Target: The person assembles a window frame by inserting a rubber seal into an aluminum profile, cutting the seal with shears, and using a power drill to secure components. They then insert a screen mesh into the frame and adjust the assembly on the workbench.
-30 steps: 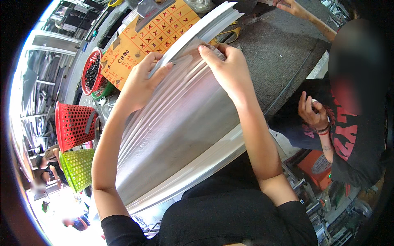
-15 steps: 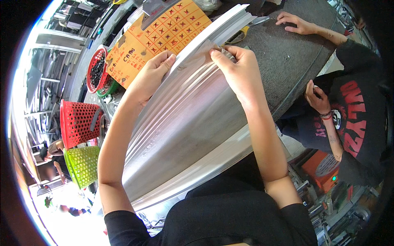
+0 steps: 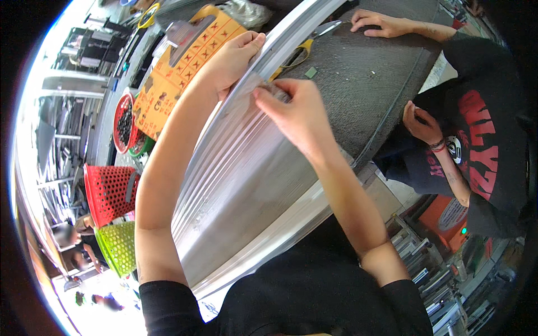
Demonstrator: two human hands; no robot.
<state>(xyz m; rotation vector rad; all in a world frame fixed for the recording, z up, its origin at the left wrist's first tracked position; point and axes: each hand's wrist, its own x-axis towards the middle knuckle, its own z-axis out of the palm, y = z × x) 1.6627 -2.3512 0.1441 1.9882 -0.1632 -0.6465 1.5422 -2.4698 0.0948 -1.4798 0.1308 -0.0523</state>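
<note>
A bundle of long white and grey ridged strips [image 3: 224, 162] runs diagonally across in front of me, curved by the lens. My left hand [image 3: 240, 59] is closed on the far edge of the bundle, its thumb along the top. On the near side, my right hand [image 3: 297, 109] is pinched on what looks like crumpled clear film [image 3: 274, 92] over the strips. Its curled fingers partly hide the film. Past the bundle lie yellow-handled scissors [image 3: 302, 51] and a small green piece [image 3: 311, 72] on the dark table.
An orange marked sheet on a clipboard [image 3: 188, 64] lies beyond my left hand. Red basket [image 3: 111, 193] and green basket [image 3: 117, 246] stand at left, near a red bowl of dark pieces [image 3: 124, 126]. At right, a co-worker rests a hand [image 3: 381, 23] on the dark table [image 3: 358, 78].
Both hands have shifted left relative to the view, still on the bundle. The bundle's far end has moved up and left, showing more of the scissors and the green piece.
</note>
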